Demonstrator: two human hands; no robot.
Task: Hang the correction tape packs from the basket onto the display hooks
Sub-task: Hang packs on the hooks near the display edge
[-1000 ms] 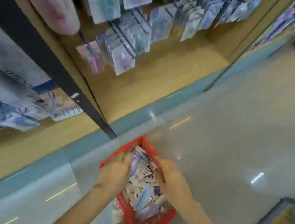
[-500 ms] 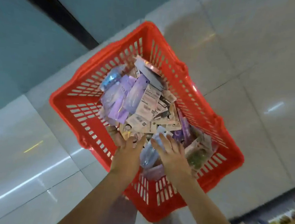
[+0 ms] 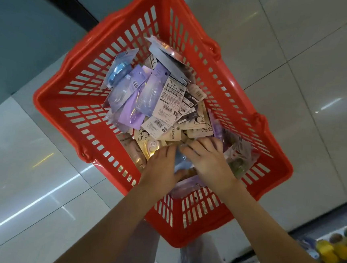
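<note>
Red basket (image 3: 69,109) is being stood on the tiled floor (image 3: 298,79), centre of view, long axis being run from 11 to 5 o'clk. Correction tape packs (image 3: 166,101) are being heaped inside it, loose & overlapping: purple blister packs twd 10 o'clk of the pile, white barcode backs in the middle, beige cartoon cards twd 5 o'clk. Both hands are being reached into the basket at its 6 o'clk end. R hand (image 3: 211,166) is being laid flat on the packs, fingers straight & spread, pointed twd 10 o'clk; nothing is being gripped. L hand (image 3: 160,170) is being pushed into the pile just beside it at 9 o'clk, fingertips buried; whether a pack is being held can't be told. A bluish pack (image 3: 179,160) is being framed btwn the two hands. Teal shelf base (image 3: 30,35) is being shown at 10 o'clk, yellow items (image 3: 332,252) at 4 o'clk.
</note>
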